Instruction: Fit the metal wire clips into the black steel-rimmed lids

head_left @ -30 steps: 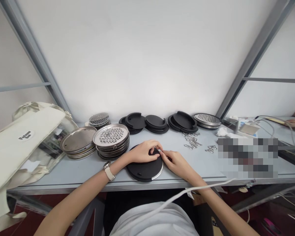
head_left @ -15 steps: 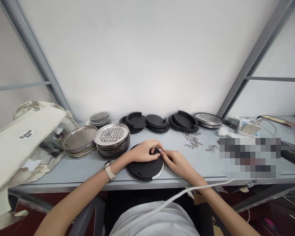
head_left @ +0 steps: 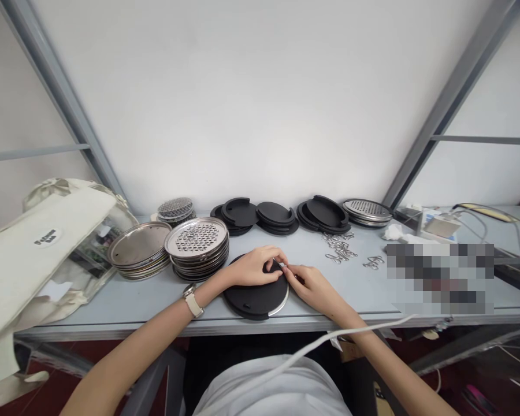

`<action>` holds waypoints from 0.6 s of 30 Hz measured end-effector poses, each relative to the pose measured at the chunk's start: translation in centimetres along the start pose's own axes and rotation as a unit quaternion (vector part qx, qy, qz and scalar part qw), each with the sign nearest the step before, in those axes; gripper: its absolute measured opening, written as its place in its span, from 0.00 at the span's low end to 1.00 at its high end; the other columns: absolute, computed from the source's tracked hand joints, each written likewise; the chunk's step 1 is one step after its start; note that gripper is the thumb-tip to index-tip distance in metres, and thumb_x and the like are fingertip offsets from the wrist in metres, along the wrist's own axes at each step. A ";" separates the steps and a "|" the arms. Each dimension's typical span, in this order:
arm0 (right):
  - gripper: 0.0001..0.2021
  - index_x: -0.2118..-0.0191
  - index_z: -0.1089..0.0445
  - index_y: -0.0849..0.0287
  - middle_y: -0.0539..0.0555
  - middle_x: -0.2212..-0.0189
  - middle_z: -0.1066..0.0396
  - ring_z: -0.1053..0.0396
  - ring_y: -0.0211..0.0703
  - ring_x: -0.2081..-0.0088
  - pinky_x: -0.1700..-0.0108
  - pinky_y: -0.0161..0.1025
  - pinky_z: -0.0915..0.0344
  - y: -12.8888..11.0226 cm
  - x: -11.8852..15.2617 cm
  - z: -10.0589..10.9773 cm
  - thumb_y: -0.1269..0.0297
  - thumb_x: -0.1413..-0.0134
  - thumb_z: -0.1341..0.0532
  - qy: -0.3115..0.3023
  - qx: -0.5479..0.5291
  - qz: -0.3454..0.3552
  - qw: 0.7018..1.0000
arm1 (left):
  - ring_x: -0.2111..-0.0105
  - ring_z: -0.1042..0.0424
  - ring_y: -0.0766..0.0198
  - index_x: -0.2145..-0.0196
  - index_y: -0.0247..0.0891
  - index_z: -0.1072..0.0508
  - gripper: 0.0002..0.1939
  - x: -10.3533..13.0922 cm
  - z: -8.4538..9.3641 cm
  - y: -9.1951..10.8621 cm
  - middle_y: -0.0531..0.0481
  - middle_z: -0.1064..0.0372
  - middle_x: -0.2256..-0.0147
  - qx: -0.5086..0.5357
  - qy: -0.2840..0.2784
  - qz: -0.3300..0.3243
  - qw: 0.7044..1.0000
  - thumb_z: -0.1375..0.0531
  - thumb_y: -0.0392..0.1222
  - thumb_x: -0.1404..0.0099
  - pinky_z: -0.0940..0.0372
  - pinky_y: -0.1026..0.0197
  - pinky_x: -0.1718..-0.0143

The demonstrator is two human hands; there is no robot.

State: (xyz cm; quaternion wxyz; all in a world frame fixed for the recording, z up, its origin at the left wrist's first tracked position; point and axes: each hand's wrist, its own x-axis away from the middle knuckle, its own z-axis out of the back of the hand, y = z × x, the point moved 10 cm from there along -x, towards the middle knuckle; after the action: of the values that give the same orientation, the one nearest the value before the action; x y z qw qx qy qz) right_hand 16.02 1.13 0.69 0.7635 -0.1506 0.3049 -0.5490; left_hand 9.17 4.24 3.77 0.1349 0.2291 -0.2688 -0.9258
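Observation:
A round black cover (head_left: pixel 253 303) lies near the table's front edge, with a strip of silvery metal rim showing at its right side. My left hand (head_left: pixel 260 267) rests over the cover, fingers curled toward its upper right edge. There, a small shiny metal piece (head_left: pixel 281 264) sits between the fingertips of both hands; its exact shape is mostly hidden. My right hand (head_left: pixel 308 283) pinches at the same spot from the right, thumb and index finger closed.
On the left stand stacks of metal plates (head_left: pixel 141 245) and grater discs (head_left: pixel 197 238). Black covers (head_left: pixel 275 214) line the wall, beside more perforated discs (head_left: pixel 368 209). Loose wire clips (head_left: pixel 340 247) lie to the right. A cream bag (head_left: pixel 47 248) is far left; a white cable (head_left: pixel 329 335) crosses in front.
Both hands stay in nearly the same place on the cover. The fingertips have shifted only slightly around the small metal piece.

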 end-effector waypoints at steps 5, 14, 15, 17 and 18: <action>0.20 0.73 0.34 0.58 0.52 0.77 0.30 0.35 0.40 0.76 0.72 0.34 0.45 0.1 0.0 -0.1 0.59 0.34 0.55 0.000 0.001 0.002 1.000 | 0.75 0.40 0.73 0.60 0.37 0.31 0.12 0.0 0.1 -0.3 0.54 0.34 0.66 0.029 0.004 0.016 0.999 0.42 0.33 0.43 0.41 0.68 0.70; 0.20 0.74 0.38 0.58 0.50 0.78 0.32 0.36 0.39 0.76 0.72 0.34 0.47 0.0 0.0 -0.2 0.58 0.34 0.56 -0.004 0.003 0.003 1.000 | 0.78 0.41 0.75 0.61 0.36 0.31 0.12 0.0 0.1 -1.2 0.54 0.33 0.67 0.084 0.010 0.042 0.995 0.40 0.32 0.46 0.42 0.70 0.73; 0.19 0.74 0.39 0.57 0.50 0.78 0.33 0.37 0.39 0.76 0.72 0.34 0.47 0.0 0.0 -0.2 0.58 0.34 0.56 -0.002 0.004 0.004 1.000 | 0.78 0.42 0.75 0.61 0.36 0.31 0.12 0.0 0.2 -1.3 0.54 0.33 0.68 0.088 0.011 0.046 0.995 0.40 0.32 0.46 0.42 0.70 0.74; 0.18 0.74 0.40 0.57 0.49 0.78 0.34 0.37 0.38 0.76 0.72 0.34 0.47 0.1 0.0 -0.2 0.59 0.34 0.55 0.003 0.006 0.003 1.000 | 0.79 0.42 0.76 0.62 0.36 0.31 0.12 0.0 0.1 -1.5 0.54 0.33 0.69 0.094 0.012 0.054 0.994 0.40 0.33 0.46 0.43 0.71 0.75; 0.18 0.74 0.40 0.57 0.49 0.79 0.34 0.38 0.38 0.77 0.72 0.34 0.47 0.2 0.0 -0.1 0.59 0.34 0.55 0.007 0.007 0.002 1.000 | 0.79 0.42 0.76 0.62 0.36 0.31 0.12 0.0 0.1 -1.6 0.54 0.33 0.69 0.098 0.012 0.058 0.993 0.40 0.33 0.46 0.43 0.71 0.75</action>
State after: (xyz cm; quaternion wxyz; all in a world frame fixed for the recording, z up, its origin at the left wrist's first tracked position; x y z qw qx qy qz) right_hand 16.08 1.20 0.49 0.7634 -0.1405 0.3065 -0.5509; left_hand 8.90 5.57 2.98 0.1685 0.2360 -0.3699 -0.8827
